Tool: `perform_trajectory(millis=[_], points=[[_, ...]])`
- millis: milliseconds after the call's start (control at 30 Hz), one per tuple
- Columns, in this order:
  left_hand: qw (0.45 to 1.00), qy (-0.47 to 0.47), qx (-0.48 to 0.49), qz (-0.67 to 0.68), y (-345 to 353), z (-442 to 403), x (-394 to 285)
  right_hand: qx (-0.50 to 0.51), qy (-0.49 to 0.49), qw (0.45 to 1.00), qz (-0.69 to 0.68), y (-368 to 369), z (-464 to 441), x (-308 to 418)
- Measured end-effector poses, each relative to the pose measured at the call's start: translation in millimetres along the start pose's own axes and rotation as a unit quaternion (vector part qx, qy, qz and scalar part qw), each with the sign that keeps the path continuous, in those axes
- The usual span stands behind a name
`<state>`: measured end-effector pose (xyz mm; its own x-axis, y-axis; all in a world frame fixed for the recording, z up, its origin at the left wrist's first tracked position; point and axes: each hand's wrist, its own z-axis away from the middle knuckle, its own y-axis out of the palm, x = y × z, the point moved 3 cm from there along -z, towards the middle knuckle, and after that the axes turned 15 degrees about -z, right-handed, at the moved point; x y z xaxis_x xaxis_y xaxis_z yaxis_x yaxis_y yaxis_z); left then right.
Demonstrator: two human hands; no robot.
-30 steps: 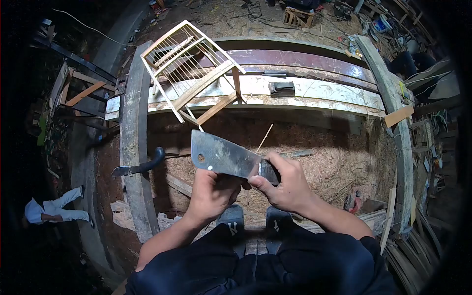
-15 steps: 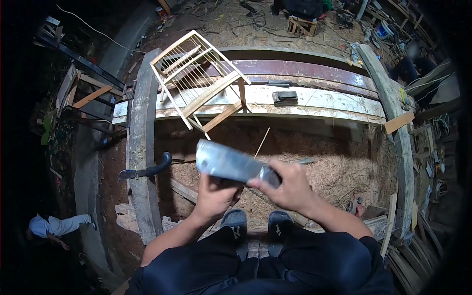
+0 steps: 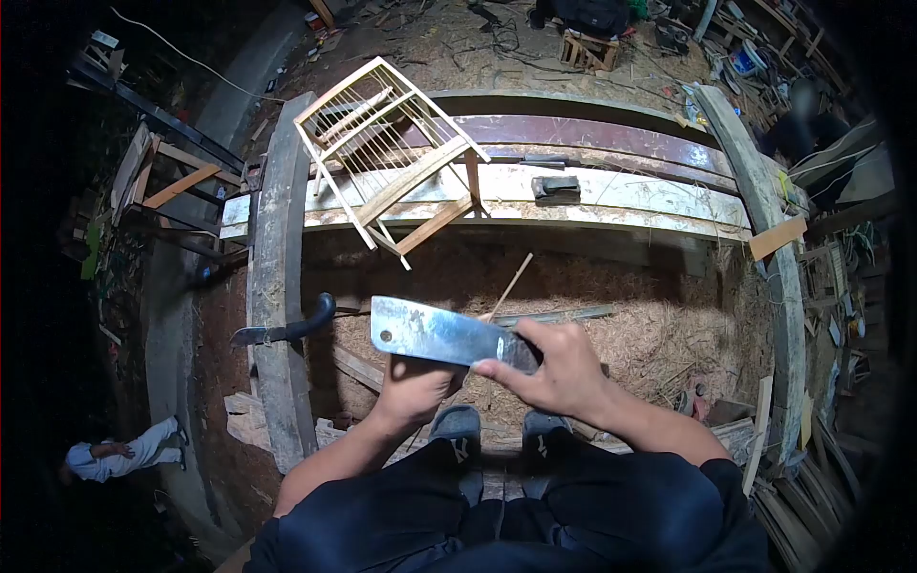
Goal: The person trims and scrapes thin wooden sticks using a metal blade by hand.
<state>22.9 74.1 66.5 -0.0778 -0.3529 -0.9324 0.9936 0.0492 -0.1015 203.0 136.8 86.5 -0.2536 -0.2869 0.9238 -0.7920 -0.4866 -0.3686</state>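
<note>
My right hand (image 3: 562, 371) is closed round the dark handle of a broad cleaver (image 3: 435, 330), whose blade points left with a hole near its end. Under the blade, my left hand (image 3: 417, 385) is closed, its fingers largely hidden. A thin stick (image 3: 512, 285) rises from behind the blade, apparently from the left hand's grip, though the contact is hidden. Beyond the hands, a slatted wooden frame (image 3: 387, 153) leans on the plank bench. A dark metal block (image 3: 556, 189) sits on the pale plank. At left, a knife with a curved black handle (image 3: 310, 317) lies across a post.
Long planks (image 3: 630, 196) span between a left beam (image 3: 274, 258) and a right beam (image 3: 778, 306). A small board (image 3: 778, 237) lies on the right beam. One person (image 3: 124, 453) is at the lower left, another (image 3: 804, 129) sits at the upper right. Shavings (image 3: 650, 334) cover the ground.
The cleaver blade has swung lower and lies flatter over my left hand. The thin stick has shifted and tilts more to the right. The person at lower left has changed posture.
</note>
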Motion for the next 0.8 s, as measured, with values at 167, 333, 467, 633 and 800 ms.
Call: perform_trajectory(millis=[167,333,467,633,800], points=[[0.987,-0.057,0.013,0.153,1,2,-1,-0.031,-0.011,0.999,-0.042,0,0,1],[0.984,-0.122,0.050,0.124,5,1,-23,-0.017,0.050,0.997,-0.055,-11,-5,2],[0.970,-0.136,0.084,0.184,2,1,-14,-0.030,0.013,0.998,-0.045,-10,-4,1],[0.943,-0.153,0.116,0.271,1,3,-15,-0.010,-0.015,0.999,-0.041,-4,-1,5],[0.954,-0.145,0.124,0.232,1,3,-13,-0.022,0.039,0.999,-0.023,-15,-4,5]])
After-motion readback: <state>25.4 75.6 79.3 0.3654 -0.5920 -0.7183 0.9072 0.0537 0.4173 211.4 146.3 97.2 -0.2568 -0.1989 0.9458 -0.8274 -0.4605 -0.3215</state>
